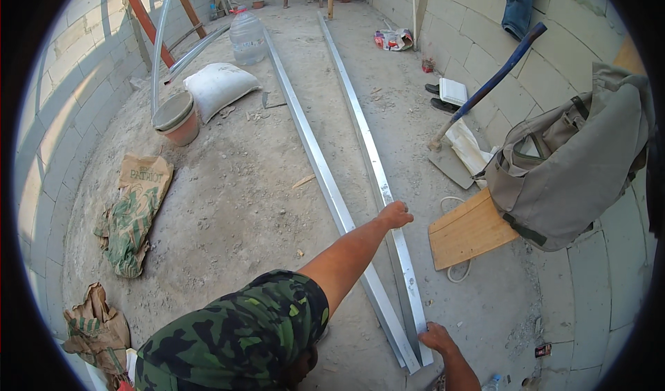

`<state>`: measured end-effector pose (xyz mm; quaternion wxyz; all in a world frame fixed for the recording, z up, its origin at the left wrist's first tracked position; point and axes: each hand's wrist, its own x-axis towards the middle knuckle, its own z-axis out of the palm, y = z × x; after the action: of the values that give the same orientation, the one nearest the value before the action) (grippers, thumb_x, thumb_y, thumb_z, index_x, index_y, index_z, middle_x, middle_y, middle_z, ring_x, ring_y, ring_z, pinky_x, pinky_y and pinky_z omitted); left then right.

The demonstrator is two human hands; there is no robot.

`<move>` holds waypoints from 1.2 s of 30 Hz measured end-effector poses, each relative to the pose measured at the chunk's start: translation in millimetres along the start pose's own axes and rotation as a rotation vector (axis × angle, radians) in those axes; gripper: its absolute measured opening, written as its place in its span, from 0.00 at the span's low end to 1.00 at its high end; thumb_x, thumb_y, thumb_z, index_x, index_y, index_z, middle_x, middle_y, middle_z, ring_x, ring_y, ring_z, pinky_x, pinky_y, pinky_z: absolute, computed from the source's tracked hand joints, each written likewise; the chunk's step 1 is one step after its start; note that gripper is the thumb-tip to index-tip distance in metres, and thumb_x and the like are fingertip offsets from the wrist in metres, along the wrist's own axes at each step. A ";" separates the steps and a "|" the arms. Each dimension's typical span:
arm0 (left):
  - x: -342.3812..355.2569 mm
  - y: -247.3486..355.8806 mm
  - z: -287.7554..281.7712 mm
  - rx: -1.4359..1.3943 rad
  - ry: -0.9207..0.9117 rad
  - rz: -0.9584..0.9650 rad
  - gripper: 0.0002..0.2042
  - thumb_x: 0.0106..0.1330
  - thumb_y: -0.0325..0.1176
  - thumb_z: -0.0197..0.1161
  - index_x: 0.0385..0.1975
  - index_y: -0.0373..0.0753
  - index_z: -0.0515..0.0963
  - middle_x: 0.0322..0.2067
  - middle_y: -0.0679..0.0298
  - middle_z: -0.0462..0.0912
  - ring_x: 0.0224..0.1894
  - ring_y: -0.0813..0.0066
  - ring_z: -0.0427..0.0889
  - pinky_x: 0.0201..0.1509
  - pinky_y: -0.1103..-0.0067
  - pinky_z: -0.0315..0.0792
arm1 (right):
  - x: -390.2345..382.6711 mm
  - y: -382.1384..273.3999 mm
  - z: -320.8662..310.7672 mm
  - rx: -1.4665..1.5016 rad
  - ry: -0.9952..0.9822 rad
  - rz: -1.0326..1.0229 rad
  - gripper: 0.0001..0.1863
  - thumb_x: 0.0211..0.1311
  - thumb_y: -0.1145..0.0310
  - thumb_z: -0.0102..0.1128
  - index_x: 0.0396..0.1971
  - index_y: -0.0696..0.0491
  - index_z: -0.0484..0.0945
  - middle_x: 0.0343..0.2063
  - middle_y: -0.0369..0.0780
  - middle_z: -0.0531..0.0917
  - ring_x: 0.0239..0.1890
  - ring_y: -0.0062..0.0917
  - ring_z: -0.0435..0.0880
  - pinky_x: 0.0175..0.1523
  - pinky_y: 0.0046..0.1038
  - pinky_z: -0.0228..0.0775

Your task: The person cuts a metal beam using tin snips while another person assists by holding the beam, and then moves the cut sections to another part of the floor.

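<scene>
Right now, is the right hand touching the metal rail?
Touching. The head view shows the right hand resting on the near end of the right metal rail, with no gap between them. The left hand grips the same rail farther up.

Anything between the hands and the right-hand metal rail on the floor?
Nothing visible. The left hand rests on the right metal rail midway along; the right hand is at its near end. The second rail lies alongside, to the left.

Blue-clad person [519,3] cut off above
</scene>
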<state>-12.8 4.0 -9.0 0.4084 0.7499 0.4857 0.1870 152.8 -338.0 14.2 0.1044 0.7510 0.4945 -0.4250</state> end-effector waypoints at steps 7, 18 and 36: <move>-2.1 -0.7 3.6 -0.015 0.017 0.008 0.19 0.50 0.42 0.61 0.33 0.30 0.80 0.36 0.43 0.81 0.43 0.51 0.81 0.48 0.67 0.73 | 4.1 3.0 3.2 -0.015 0.014 -0.020 0.27 0.48 0.62 0.53 0.47 0.66 0.74 0.47 0.58 0.77 0.54 0.50 0.74 0.61 0.38 0.65; -1.1 4.3 7.1 -0.021 0.004 -0.003 0.19 0.50 0.41 0.61 0.34 0.30 0.80 0.37 0.43 0.81 0.43 0.50 0.81 0.48 0.67 0.74 | 0.4 3.0 -1.6 0.015 0.003 0.002 0.28 0.46 0.63 0.53 0.47 0.66 0.74 0.47 0.59 0.77 0.54 0.50 0.74 0.61 0.38 0.65; -28.7 -15.7 -13.5 -0.195 0.216 -0.367 0.20 0.49 0.43 0.67 0.20 0.26 0.78 0.18 0.54 0.79 0.26 0.64 0.81 0.33 0.67 0.72 | 3.1 -0.6 -2.4 0.243 -0.027 0.071 0.35 0.52 0.58 0.58 0.58 0.63 0.68 0.59 0.54 0.68 0.63 0.43 0.65 0.66 0.33 0.56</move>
<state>-44.1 -12.5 -10.1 0.4516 0.5818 0.6344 0.2347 154.1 -334.3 13.5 0.0346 0.7694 0.4110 -0.4878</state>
